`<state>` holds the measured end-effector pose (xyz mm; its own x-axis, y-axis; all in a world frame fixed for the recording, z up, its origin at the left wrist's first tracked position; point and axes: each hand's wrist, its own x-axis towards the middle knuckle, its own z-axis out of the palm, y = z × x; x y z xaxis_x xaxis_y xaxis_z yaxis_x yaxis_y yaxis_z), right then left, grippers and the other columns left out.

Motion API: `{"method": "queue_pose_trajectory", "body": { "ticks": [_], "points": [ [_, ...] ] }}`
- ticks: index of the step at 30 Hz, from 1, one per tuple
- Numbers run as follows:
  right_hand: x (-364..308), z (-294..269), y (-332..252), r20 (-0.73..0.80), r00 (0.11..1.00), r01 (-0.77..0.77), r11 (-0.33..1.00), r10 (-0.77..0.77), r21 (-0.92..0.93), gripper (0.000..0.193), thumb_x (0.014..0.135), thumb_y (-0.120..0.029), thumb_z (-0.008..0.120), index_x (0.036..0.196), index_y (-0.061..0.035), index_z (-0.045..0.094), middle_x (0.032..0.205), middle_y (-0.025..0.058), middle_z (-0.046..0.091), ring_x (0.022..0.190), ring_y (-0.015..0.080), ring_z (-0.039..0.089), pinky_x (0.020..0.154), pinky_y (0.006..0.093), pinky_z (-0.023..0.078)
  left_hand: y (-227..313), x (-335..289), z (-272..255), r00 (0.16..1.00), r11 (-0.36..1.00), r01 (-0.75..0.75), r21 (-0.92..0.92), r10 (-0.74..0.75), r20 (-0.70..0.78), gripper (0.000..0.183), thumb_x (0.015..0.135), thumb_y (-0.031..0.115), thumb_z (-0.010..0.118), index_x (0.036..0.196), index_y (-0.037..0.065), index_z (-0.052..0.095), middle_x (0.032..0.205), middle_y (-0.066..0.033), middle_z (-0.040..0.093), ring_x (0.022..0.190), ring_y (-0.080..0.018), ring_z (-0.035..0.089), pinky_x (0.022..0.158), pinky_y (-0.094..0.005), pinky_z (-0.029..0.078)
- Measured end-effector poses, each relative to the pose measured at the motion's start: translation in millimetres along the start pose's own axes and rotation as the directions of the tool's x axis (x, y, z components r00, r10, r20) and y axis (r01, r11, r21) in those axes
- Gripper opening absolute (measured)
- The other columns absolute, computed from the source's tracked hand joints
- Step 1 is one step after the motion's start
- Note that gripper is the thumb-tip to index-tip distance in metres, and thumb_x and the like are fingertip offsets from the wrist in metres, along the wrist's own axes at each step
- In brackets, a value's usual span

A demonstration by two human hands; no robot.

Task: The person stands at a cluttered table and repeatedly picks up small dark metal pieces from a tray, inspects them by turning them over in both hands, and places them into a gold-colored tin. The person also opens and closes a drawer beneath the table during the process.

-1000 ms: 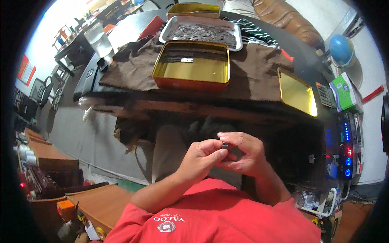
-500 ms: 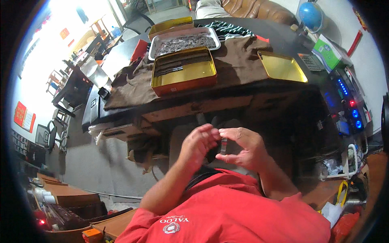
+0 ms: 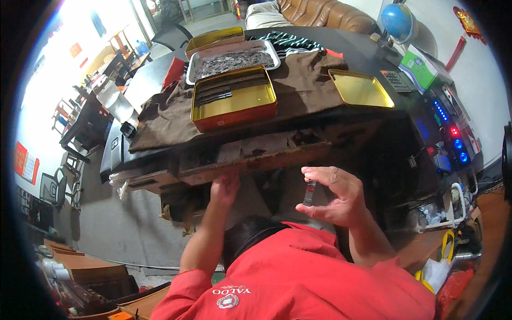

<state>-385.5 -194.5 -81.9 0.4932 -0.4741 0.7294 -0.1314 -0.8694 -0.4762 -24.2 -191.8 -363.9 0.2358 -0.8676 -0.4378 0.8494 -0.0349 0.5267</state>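
Observation:
In my right hand [image 3: 344, 198] a short stack of thin dark strips [image 3: 309, 193] with a reddish band stands upright, pinched end to end between thumb and fingertips. My left hand [image 3: 226, 186] is at the front edge of a wooden drawer [image 3: 256, 163] under the table, its fingers closed at the edge and partly hidden. The drawer is pulled out, and compartments show inside it. On the table beyond, a red and gold tin box [image 3: 234, 118] holds rows of dark strips along its far side. Behind it is a white tray [image 3: 276, 63] full of small dark pieces.
A brown cloth [image 3: 304, 96] covers the table's middle. The gold lid [image 3: 362, 89] lies to the right, near a calculator [image 3: 399, 81], a green box [image 3: 420, 69] and a globe [image 3: 397, 22]. Another gold tin [image 3: 213, 40] stands behind the tray. Lit electronics [image 3: 453, 133] are at far right.
My left hand has left the stack and moved left to the drawer, which now stands further out. My right hand keeps the stack and has shifted slightly right.

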Motion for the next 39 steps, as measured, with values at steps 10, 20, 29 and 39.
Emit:
{"method": "queue_pose_trajectory", "body": {
  "ticks": [10, 20, 29, 39],
  "points": [
    [4.2, 18.8, -9.7, 0.052, 0.999, 0.003, 0.991, -0.01, 0.133, 0.057, 0.067, -0.019, 0.094, 0.115, -0.0019, 0.069, 0.118, 0.0172, 0.072, 0.105, 0.0307, 0.072, 0.091, 0.0374, 0.057, 46.3, -238.6, 110.9, 0.972, 0.816, -0.216, 0.537, 0.13, 0.195, 0.033, 0.099, 0.013, 0.058, 0.129, -0.001, 0.062, 0.13, -0.0194, 0.066, 0.11, -0.0282, 0.069, 0.095, -0.0375, 0.054],
    [-9.8, 29.1, -7.9, 0.22, 0.971, -0.137, 0.967, 0.089, 0.214, 0.057, 0.067, -0.019, 0.093, 0.116, -0.0039, 0.069, 0.126, 0.0151, 0.069, 0.115, 0.0325, 0.067, 0.097, 0.0405, 0.054, -4.0, -229.3, 194.2, 0.833, 0.93, 0.011, 0.366, -0.211, 0.511, 0.02, 0.101, 0.002, 0.061, 0.118, -0.005, 0.066, 0.104, -0.014, 0.073, 0.1, -0.022, 0.072, 0.092, -0.0354, 0.06],
    [-28.4, 27.8, 2.2, 0.234, 0.963, -0.187, 0.96, 0.137, 0.209, 0.057, 0.067, -0.013, 0.089, 0.119, -0.0061, 0.068, 0.129, 0.0141, 0.067, 0.12, 0.0329, 0.065, 0.101, 0.0417, 0.051, -22.5, -219.2, 193.7, 0.837, 0.943, 0.033, 0.33, -0.206, 0.507, 0.012, 0.1, 0.003, 0.063, 0.11, -0.003, 0.067, 0.103, -0.0143, 0.073, 0.098, -0.0229, 0.072, 0.088, -0.0354, 0.06],
    [-39.8, 24.7, 7.7, 0.18, 0.966, -0.233, 0.926, 0.186, 0.298, 0.059, 0.065, -0.012, 0.092, 0.119, -0.006, 0.068, 0.123, 0.0137, 0.07, 0.115, 0.0301, 0.067, 0.096, 0.0385, 0.055, -26.3, -227.8, 203.2, 0.857, 0.948, 0.152, 0.278, -0.267, 0.44, 0.022, 0.101, 0.001, 0.052, 0.118, -0.007, 0.065, 0.11, -0.0157, 0.071, 0.103, -0.0282, 0.072, 0.095, -0.0419, 0.06]
  ]
}}
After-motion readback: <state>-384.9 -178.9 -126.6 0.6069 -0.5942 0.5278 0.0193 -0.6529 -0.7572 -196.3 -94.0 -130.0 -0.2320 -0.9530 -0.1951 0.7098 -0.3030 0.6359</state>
